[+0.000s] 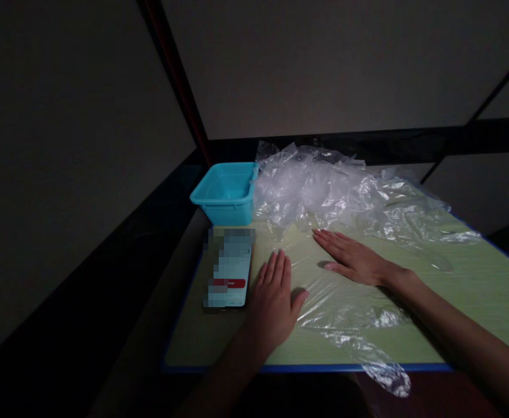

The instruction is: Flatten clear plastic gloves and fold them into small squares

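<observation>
My left hand [274,299] lies flat and open on the green table [476,284], fingers together, just right of a phone [229,268] with a lit screen. My right hand [351,257] also lies flat and open, its fingers stretched to the left, resting on a sheet of clear plastic [346,316] that runs past the table's near edge. Neither hand holds anything.
A heap of crumpled clear plastic [324,188] covers the back of the table. A turquoise tub [227,193] stands at the back left corner. The table has a blue rim; dark walls and frame bars surround it.
</observation>
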Demonstrator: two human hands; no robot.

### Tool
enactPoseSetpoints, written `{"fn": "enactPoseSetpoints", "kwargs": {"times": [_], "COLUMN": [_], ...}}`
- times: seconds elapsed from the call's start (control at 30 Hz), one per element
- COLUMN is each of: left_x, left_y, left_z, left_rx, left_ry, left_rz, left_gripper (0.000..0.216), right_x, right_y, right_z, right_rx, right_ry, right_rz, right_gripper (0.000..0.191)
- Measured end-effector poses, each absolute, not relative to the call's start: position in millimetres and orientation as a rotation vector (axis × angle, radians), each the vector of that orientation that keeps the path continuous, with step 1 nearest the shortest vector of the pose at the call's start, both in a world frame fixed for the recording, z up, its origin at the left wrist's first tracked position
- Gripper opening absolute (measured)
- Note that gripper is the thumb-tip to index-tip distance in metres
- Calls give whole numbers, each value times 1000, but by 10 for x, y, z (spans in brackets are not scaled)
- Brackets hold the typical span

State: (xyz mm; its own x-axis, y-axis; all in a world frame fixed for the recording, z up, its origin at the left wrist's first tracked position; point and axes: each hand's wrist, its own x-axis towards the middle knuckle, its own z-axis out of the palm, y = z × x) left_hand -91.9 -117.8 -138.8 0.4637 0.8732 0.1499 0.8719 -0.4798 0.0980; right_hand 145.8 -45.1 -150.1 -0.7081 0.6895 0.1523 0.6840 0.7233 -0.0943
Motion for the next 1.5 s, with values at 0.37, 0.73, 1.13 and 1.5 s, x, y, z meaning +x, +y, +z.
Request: {"fn": "enactPoseSetpoints", "kwargs": {"times": [0.37,0.73,1.13,1.5], "left_x": [-938,-421,-172,-199], "left_y": [-1194,-962,-789,-797], "left_z": [-1402,-1065,-1354,-1426], "left_rx": [2646,2835,2820,2848], "left_ry": [1643,1416,1355,1367], "left_rz": [309,416,353,420], "left_gripper": [62,76,80,78], "right_x": [1453,1464,1489,1491], "right_y": [-467,-431,-404,-407], "right_z": [-1486,-1558,-1606,-1611], "right_rx": [-1123,-1050,-1059,-1036], "right_ry": [-2769,-2716,-2709,-2690], "right_rz": [-8,24,74,55], "right_gripper": [69,66,63,65]}}
